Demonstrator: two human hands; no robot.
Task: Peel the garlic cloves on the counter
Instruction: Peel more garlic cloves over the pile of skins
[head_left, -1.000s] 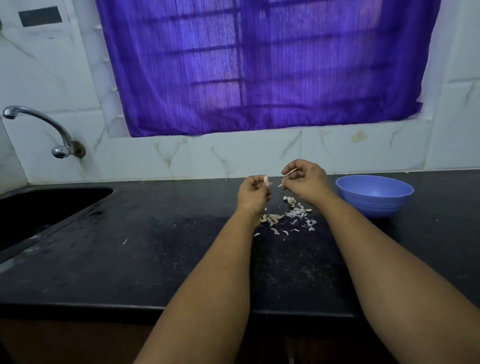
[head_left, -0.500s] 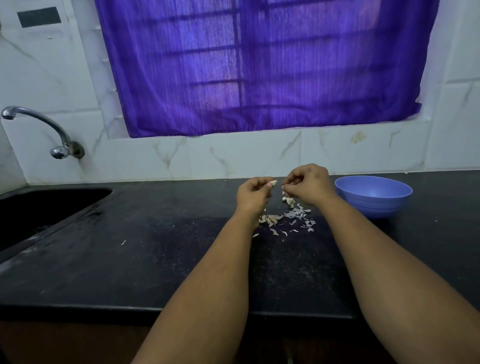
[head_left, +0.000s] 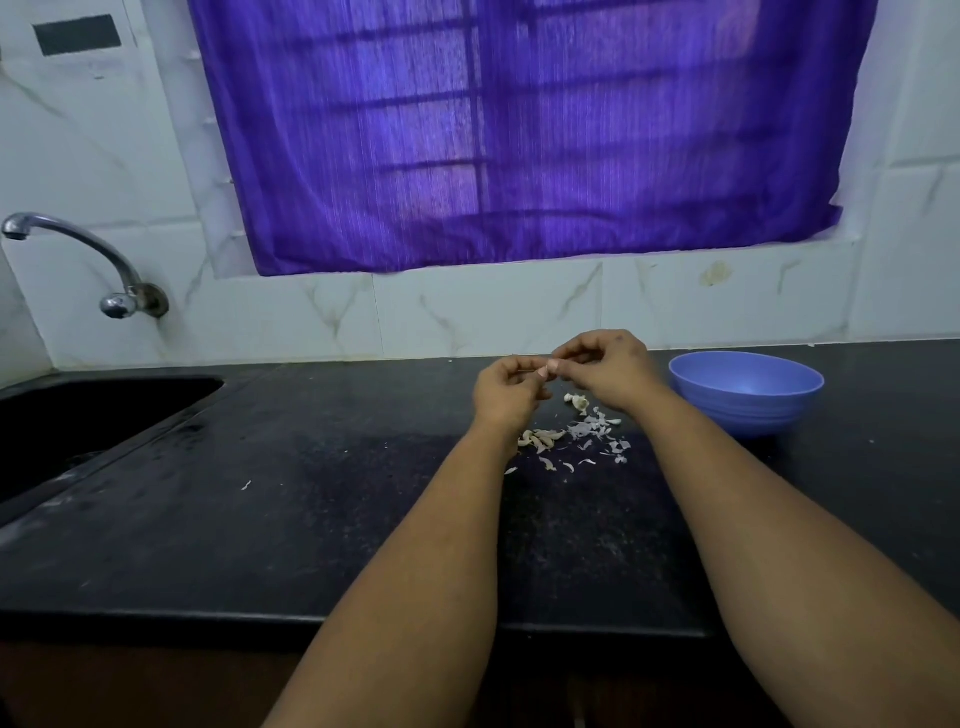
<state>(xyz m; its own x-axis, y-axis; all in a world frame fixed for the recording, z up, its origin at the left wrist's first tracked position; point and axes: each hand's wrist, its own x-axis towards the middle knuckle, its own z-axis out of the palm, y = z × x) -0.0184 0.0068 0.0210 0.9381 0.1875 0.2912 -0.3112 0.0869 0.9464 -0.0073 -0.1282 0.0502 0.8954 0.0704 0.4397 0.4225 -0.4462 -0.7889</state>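
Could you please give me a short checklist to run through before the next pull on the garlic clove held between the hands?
1. Garlic clove held off the counter by the left hand: ok.
2. Right hand has its fingertips at the clove, ready to peel: ok.
3. How much skin remains on that clove: cannot tell, it is too small and partly covered.
4. Peels lie on the counter below the hands, clear of the sink: ok.
5. Blue bowl stands upright beside the right hand: ok.
6. Contents of the bowl: cannot tell fully from this angle.
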